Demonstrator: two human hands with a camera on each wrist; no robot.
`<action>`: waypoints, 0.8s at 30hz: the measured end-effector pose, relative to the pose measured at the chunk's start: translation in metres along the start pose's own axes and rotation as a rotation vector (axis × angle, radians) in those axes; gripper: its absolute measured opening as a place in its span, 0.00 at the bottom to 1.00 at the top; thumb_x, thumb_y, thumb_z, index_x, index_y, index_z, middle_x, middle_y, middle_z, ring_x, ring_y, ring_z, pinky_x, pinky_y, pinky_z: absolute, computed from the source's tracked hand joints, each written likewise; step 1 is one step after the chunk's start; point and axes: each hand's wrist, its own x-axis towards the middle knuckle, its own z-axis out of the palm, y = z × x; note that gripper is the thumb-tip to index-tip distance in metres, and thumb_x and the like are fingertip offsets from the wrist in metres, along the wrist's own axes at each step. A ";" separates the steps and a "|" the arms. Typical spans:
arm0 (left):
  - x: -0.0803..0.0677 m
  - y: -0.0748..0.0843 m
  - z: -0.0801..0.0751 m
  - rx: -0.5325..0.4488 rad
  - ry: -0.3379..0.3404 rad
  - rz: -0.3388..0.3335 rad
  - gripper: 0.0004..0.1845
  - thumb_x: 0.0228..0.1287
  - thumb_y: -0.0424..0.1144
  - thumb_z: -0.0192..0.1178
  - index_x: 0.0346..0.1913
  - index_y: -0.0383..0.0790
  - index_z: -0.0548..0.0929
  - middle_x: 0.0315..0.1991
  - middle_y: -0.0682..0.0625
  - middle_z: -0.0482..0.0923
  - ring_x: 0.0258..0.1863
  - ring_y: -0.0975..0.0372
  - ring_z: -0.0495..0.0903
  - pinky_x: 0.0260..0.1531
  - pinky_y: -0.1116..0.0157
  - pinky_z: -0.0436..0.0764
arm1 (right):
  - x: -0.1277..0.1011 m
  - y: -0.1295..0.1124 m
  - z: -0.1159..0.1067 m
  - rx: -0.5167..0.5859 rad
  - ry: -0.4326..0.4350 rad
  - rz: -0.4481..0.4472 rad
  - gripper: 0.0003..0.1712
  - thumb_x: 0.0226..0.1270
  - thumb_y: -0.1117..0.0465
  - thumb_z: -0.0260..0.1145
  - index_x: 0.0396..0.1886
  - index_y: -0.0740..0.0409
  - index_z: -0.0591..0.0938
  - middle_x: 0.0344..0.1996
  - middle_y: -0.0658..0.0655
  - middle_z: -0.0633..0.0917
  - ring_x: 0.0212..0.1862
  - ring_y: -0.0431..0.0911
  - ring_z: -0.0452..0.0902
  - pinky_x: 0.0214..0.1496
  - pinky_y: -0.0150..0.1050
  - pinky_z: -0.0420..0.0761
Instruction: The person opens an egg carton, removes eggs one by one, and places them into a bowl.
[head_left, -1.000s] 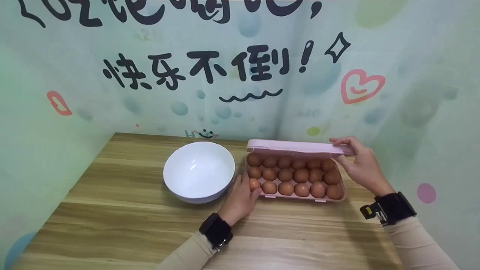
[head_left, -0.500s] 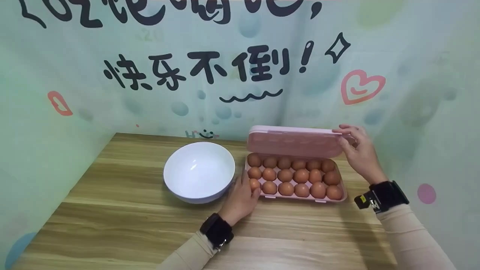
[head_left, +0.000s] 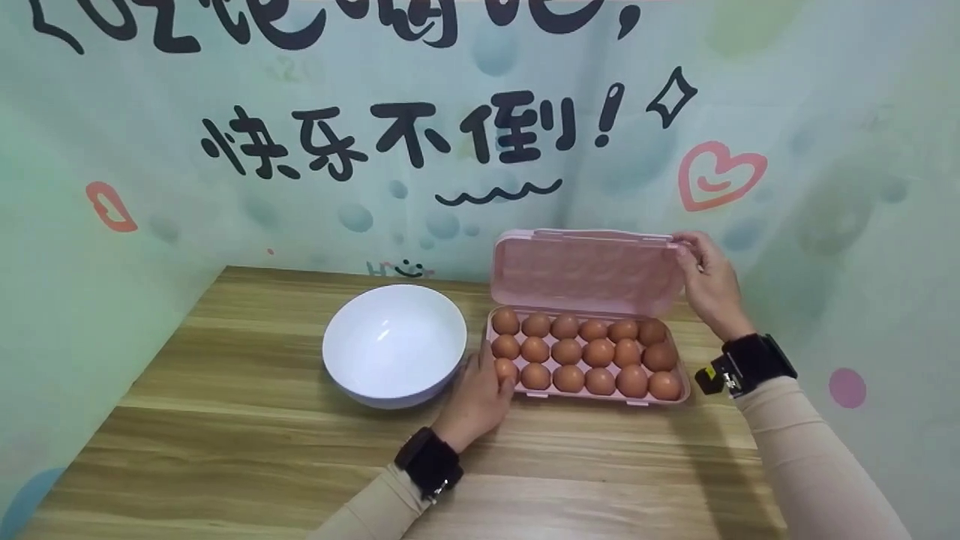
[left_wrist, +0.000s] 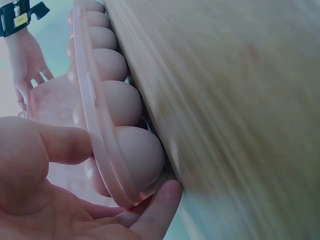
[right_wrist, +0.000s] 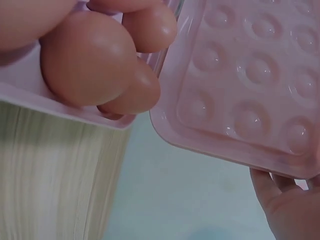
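Note:
A pink plastic egg box full of brown eggs in three rows sits on the table. My left hand grips its front left corner. In the left wrist view, thumb and fingers clasp the box's rim beside the corner egg. At the far right, my right hand holds the corner of the raised lid, which leans back at the rear of the box. From the right wrist, the lid's dimpled inside shows, with the fingers at its edge.
A white bowl stands just left of the egg box, close to the left hand. The wooden table reaches a printed cloth wall at the back, with more cloth at both sides.
The right hand has swung the lid up and back from partly raised to nearly upright, baring the eggs more fully. The left hand has stayed at the box's corner.

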 end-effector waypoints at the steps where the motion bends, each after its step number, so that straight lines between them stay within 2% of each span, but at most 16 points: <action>1: 0.000 -0.001 0.001 -0.005 0.005 0.005 0.39 0.75 0.37 0.58 0.76 0.15 0.56 0.68 0.20 0.68 0.71 0.31 0.68 0.73 0.39 0.67 | 0.001 0.000 0.002 -0.002 0.015 0.009 0.24 0.89 0.51 0.49 0.69 0.62 0.76 0.65 0.65 0.80 0.70 0.58 0.72 0.72 0.60 0.71; 3: 0.002 -0.006 0.006 -0.005 0.022 0.016 0.38 0.75 0.38 0.57 0.76 0.15 0.56 0.68 0.21 0.69 0.70 0.31 0.68 0.72 0.39 0.67 | 0.003 -0.001 0.005 -0.007 0.054 0.019 0.23 0.89 0.51 0.49 0.67 0.61 0.76 0.64 0.65 0.81 0.69 0.59 0.73 0.72 0.61 0.71; 6: 0.004 -0.012 0.011 0.007 0.031 0.010 0.39 0.75 0.40 0.57 0.77 0.16 0.57 0.68 0.22 0.69 0.70 0.32 0.69 0.71 0.39 0.68 | 0.007 -0.002 0.010 -0.040 0.120 -0.003 0.21 0.88 0.54 0.52 0.65 0.63 0.79 0.62 0.66 0.79 0.65 0.58 0.73 0.68 0.55 0.71; 10: 0.004 -0.008 0.007 0.004 0.011 -0.005 0.39 0.75 0.38 0.58 0.77 0.16 0.56 0.69 0.21 0.68 0.71 0.31 0.68 0.72 0.39 0.67 | 0.011 0.000 0.014 -0.082 0.156 -0.026 0.20 0.86 0.58 0.54 0.65 0.62 0.83 0.59 0.66 0.77 0.56 0.55 0.70 0.59 0.48 0.71; 12: 0.002 0.000 0.000 0.010 -0.009 -0.017 0.38 0.75 0.37 0.58 0.77 0.16 0.56 0.69 0.21 0.68 0.71 0.31 0.68 0.73 0.40 0.68 | 0.012 0.001 0.014 -0.090 0.144 -0.032 0.20 0.85 0.60 0.55 0.67 0.61 0.82 0.60 0.67 0.77 0.55 0.54 0.71 0.61 0.50 0.75; 15: -0.001 0.006 -0.005 0.020 -0.029 -0.033 0.38 0.76 0.36 0.58 0.78 0.16 0.56 0.70 0.22 0.67 0.73 0.32 0.66 0.74 0.41 0.67 | 0.014 0.003 0.014 -0.101 0.111 -0.052 0.22 0.84 0.63 0.56 0.70 0.62 0.80 0.62 0.69 0.76 0.57 0.57 0.73 0.64 0.58 0.79; 20: -0.003 0.007 -0.005 0.032 -0.038 -0.045 0.38 0.76 0.36 0.58 0.78 0.17 0.55 0.71 0.23 0.67 0.74 0.33 0.66 0.75 0.42 0.66 | 0.020 0.004 0.012 -0.155 0.058 -0.073 0.25 0.81 0.64 0.56 0.74 0.63 0.76 0.63 0.72 0.76 0.61 0.64 0.74 0.64 0.62 0.75; 24: -0.005 0.009 -0.006 0.032 -0.038 -0.034 0.39 0.76 0.36 0.60 0.77 0.16 0.55 0.70 0.22 0.67 0.73 0.33 0.66 0.75 0.41 0.66 | 0.025 0.003 0.011 -0.217 0.007 -0.066 0.29 0.80 0.64 0.57 0.78 0.62 0.72 0.65 0.73 0.74 0.66 0.68 0.72 0.70 0.65 0.71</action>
